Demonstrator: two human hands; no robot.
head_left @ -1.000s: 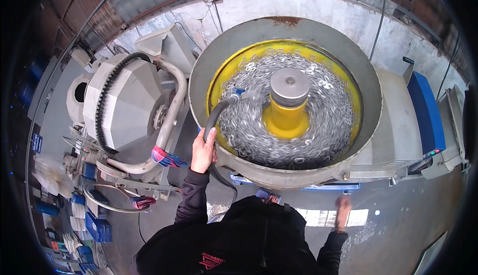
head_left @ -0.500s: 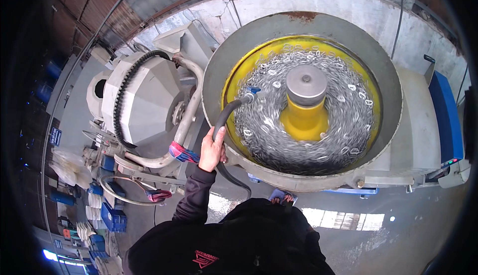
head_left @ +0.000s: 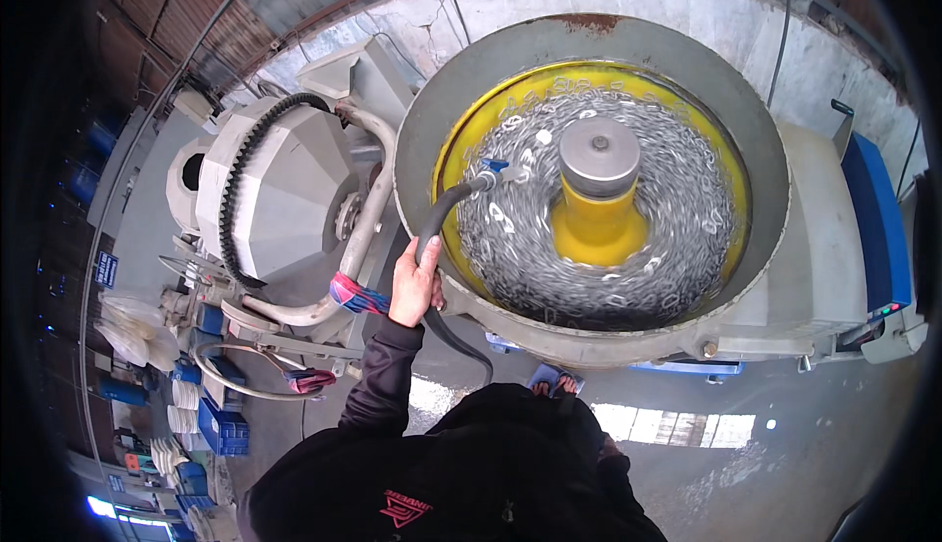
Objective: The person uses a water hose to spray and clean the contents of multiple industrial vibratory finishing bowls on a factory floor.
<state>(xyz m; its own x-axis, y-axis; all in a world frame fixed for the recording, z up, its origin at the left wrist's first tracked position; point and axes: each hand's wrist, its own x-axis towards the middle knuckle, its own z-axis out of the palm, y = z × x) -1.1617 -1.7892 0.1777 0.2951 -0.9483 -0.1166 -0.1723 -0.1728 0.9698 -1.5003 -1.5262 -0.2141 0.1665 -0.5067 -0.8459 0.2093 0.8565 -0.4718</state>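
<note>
My left hand (head_left: 416, 285) is closed around a black rubber hose (head_left: 444, 210) at the left rim of a big round tub (head_left: 417, 130). The hose's metal end has a valve with a blue handle (head_left: 496, 164) and hangs over the tub's inside. Below my hand the hose curves down toward the floor. Many small metal links (head_left: 687, 248), blurred by motion, circle in the yellow-lined bowl. A yellow centre post (head_left: 596, 218) with a grey metal cap (head_left: 600, 150) rises among them. Only a sliver of my right hand (head_left: 610, 447) shows beside my dark clothing, its fingers hidden.
Left of the tub stands a pale faceted drum (head_left: 280, 184) with a black toothed belt and a bent pipe frame (head_left: 373, 218). A blue panel (head_left: 876, 228) is at the right. Blue crates (head_left: 224, 429) sit lower left. The floor (head_left: 785, 395) looks shiny.
The metal links have shifted round in the bowl. My left hand keeps its hold on the hose. The whole view has moved slightly, and a bit of my right hand now shows.
</note>
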